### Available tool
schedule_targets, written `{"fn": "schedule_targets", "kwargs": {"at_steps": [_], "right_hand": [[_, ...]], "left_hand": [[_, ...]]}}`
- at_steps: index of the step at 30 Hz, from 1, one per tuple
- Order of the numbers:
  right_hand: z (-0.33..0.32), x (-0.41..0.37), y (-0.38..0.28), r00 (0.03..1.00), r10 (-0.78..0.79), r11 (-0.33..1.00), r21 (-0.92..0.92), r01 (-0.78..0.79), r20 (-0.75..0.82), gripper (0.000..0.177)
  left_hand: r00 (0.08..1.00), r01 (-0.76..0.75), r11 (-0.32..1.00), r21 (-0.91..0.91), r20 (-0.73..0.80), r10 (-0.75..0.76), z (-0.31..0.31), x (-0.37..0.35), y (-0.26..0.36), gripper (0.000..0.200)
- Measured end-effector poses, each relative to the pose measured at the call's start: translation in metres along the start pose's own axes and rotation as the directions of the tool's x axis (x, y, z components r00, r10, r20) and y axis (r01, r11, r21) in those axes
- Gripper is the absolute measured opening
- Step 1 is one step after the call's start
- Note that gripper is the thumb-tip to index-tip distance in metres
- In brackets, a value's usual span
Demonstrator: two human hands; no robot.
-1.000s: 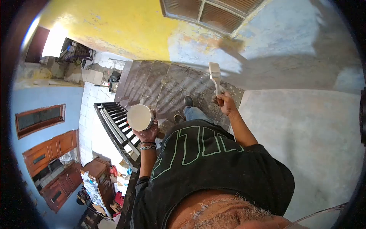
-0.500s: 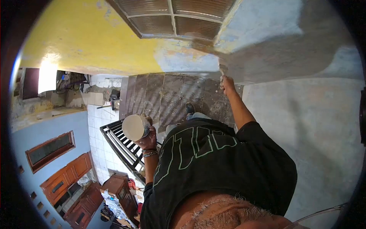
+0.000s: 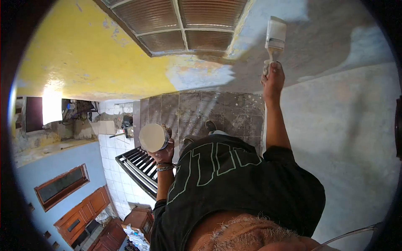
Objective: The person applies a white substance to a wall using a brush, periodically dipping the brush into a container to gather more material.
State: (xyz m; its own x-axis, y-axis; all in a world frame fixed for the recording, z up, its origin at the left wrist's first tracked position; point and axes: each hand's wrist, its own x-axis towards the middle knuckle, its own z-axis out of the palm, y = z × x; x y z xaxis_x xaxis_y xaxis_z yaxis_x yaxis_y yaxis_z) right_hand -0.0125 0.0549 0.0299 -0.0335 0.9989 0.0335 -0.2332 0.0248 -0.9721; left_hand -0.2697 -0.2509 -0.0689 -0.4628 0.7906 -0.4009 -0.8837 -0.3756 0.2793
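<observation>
My right hand (image 3: 274, 79), arm stretched out, is closed around the handle of a wide paintbrush (image 3: 276, 34). The brush's pale, paint-coated bristles point up over the grey patch of the wall (image 3: 318, 46), to the right of the window (image 3: 205, 16). On the other side, my left hand (image 3: 163, 152) grips a round paint tub (image 3: 152, 137) from its side and underneath. A smooth cream surface fills the tub's round top, and a chain bracelet circles that wrist.
Yellow paint covers the wall (image 3: 96, 50) left of the window, with peeling light-blue patches below it. Under me lies a dark, paint-spattered tile floor (image 3: 192, 104). A black metal rack (image 3: 138, 169) stands by my left arm, and a wooden cabinet (image 3: 139, 218) is farther back.
My right hand has risen with the brush, from low on the wall by the floor to beside the window. The left hand keeps hold of the tub. My view has shifted slightly.
</observation>
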Motion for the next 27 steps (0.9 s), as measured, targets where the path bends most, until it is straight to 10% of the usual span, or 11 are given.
{"fn": "schedule_targets", "kwargs": {"at_steps": [2, 4, 8, 11, 13, 19, 26, 27], "right_hand": [[-0.014, 0.022, 0.062, 0.993, -0.114, 0.989, -0.094, 0.11, -0.035, 0.03], [-0.028, 0.026, 0.126, 0.932, -0.362, 0.673, -0.693, 0.259, -0.004, 0.035], [-0.079, -0.016, 0.247, 0.997, -0.065, 0.552, -0.834, -0.006, -0.05, 0.04], [-0.084, -0.068, 0.239, 0.999, 0.045, 0.604, -0.795, -0.046, -0.024, 0.037], [-0.08, -0.094, 0.207, 0.909, 0.416, 0.723, -0.593, -0.355, -0.037, 0.031], [-0.049, -0.108, 0.086, 0.962, 0.269, 0.921, -0.305, -0.243, 0.049, 0.023], [-0.057, -0.053, 0.025, 0.91, 0.136, 0.909, -0.415, 0.043, 0.391, 0.02], [-0.058, -0.046, 0.012, 0.888, 0.099, 0.889, -0.442, 0.124, 0.449, 0.024]], "left_hand": [[0.999, 0.021, 0.999, -0.032, 0.051, -0.019, 0.001, 0.003, 0.007, 0.068], [0.998, 0.03, 1.0, -0.009, 0.059, -0.029, 0.0, 0.005, 0.013, 0.068], [0.998, 0.055, 0.998, 0.022, 0.017, -0.055, 0.007, 0.01, 0.022, 0.069], [0.998, 0.062, 0.992, 0.107, -0.039, -0.058, 0.006, 0.015, 0.024, 0.066], [0.997, 0.074, 0.986, 0.149, -0.039, -0.069, 0.002, 0.021, 0.022, 0.063], [0.982, 0.174, 0.967, 0.184, -0.104, -0.157, 0.023, 0.042, -0.005, 0.061], [0.958, 0.26, 0.956, 0.139, 0.09, -0.274, 0.044, 0.033, -0.056, 0.064], [0.986, 0.16, 0.971, 0.176, -0.07, -0.15, 0.055, 0.031, -0.072, 0.065]]}}
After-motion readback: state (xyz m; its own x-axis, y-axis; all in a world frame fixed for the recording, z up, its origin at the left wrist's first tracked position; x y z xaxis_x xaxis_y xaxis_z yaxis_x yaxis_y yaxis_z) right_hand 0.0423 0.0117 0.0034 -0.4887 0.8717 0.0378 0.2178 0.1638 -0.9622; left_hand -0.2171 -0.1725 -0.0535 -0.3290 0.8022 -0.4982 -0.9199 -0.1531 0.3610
